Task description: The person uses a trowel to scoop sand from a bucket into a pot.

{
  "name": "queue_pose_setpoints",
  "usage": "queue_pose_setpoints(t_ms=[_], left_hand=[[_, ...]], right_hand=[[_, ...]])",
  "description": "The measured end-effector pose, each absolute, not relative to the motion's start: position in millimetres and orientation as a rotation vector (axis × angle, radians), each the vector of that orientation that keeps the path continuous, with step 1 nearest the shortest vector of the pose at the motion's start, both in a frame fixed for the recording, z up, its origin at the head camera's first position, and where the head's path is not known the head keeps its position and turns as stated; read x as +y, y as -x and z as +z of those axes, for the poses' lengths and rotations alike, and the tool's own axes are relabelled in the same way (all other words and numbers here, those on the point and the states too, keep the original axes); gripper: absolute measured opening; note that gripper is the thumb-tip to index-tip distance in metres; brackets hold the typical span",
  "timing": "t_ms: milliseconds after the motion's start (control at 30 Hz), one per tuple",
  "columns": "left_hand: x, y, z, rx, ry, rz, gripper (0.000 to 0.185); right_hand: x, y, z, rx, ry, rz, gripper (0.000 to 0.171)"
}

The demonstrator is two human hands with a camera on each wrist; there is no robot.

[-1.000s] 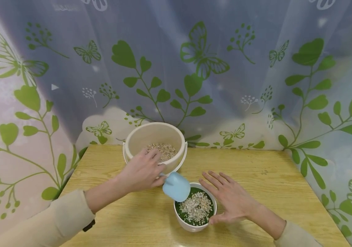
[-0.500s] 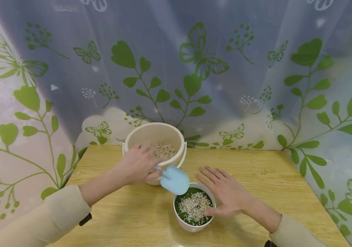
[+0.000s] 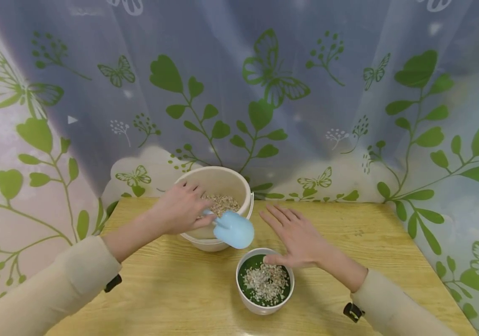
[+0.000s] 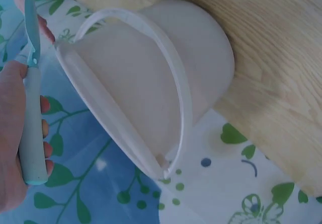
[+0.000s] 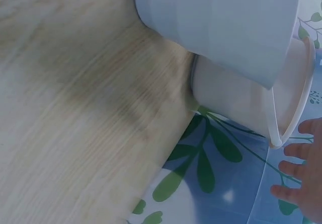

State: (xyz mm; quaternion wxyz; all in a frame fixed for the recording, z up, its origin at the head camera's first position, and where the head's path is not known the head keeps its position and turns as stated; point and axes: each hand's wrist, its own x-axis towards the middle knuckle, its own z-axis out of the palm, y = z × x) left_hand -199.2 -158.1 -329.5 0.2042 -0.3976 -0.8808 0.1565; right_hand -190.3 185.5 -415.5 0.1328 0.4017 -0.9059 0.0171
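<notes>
My left hand (image 3: 182, 210) grips the handle of a light blue scoop (image 3: 233, 228), whose blade hangs by the front rim of a cream bucket (image 3: 214, 179) with pale gravel (image 3: 222, 203) in it. In the left wrist view the scoop handle (image 4: 31, 128) lies across my palm beside the bucket's outer wall (image 4: 151, 83). My right hand (image 3: 295, 233) hovers flat with fingers spread, its thumb over the far rim of a small white pot (image 3: 264, 305) holding green filling topped with gravel (image 3: 265, 282). The right wrist view shows the pot's wall (image 5: 221, 22) against the bucket (image 5: 236, 103).
Both containers stand on a wooden table (image 3: 361, 242) pushed against a curtain (image 3: 264, 93) printed with green leaves and butterflies. The table's left edge (image 3: 96, 238) lies close to my left forearm. Beige sleeves cover both arms.
My left hand has carried the scoop away from the small pot, up and back toward the bucket. My right hand has lifted off the pot's side and moved toward the far rim.
</notes>
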Motion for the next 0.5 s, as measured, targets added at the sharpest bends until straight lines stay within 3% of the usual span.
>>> queue_pose_setpoints(t_ms=[500], left_hand=[[-187, 229, -320, -2.546, 1.052, 0.405, 0.042]], right_hand=[[158, 222, -403, -2.735, -1.059, 0.014, 0.108]])
